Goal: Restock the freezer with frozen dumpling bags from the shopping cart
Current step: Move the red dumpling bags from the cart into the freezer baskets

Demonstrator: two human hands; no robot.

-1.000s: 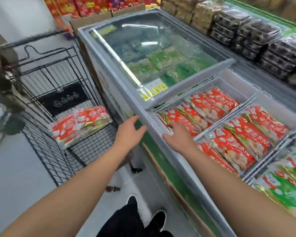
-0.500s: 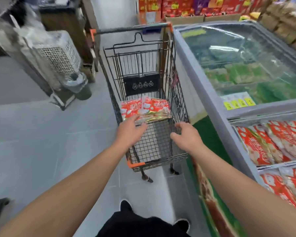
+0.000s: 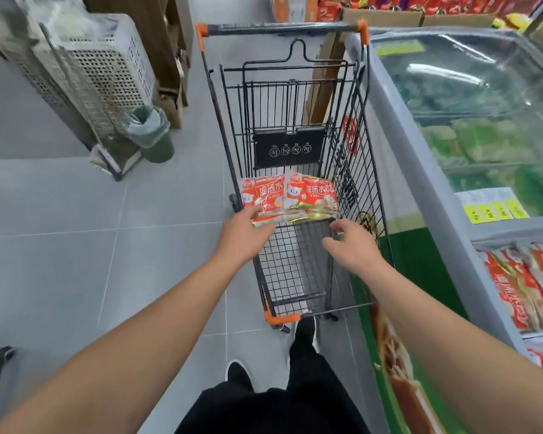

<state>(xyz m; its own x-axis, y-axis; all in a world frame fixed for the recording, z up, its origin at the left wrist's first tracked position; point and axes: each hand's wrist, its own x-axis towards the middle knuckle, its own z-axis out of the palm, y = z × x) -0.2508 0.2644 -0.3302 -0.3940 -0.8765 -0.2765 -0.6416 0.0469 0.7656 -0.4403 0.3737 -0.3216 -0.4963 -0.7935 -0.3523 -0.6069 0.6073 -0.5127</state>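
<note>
In the head view, a black wire shopping cart (image 3: 351,126) with orange corner caps is seen from above, standing on a grey tiled floor (image 3: 60,233) just beside a chest freezer (image 3: 420,170). Two red frozen dumpling bags (image 3: 290,195) are laid side by side on the cart's mesh bottom, against the far end below a black placard (image 3: 288,149) with round white symbols.

The left hand (image 3: 243,236) is stretched into the cart, its fingers fairly straight and laid over the near left corner of the left-hand bag; no closed grasp on the bag can be made out. The right hand (image 3: 353,245) is held over the bare mesh a little short of the bags, fingers loosely bent and spread, with nothing in it.

The freezer's far section is covered by a sliding glass lid (image 3: 470,98), under which green packages are dimly visible. Yellow price tags (image 3: 496,209) are stuck near the lid's near edge. The near section is uncovered, and more red dumpling bags (image 3: 527,286) are packed in it.

At upper left, a white perforated plastic crate (image 3: 107,61) is leaned by a small green bin (image 3: 157,142) lined with a clear bag. Black trousers and dark shoes (image 3: 306,328) are seen at the bottom of the view, one shoe close behind the cart's near end.
</note>
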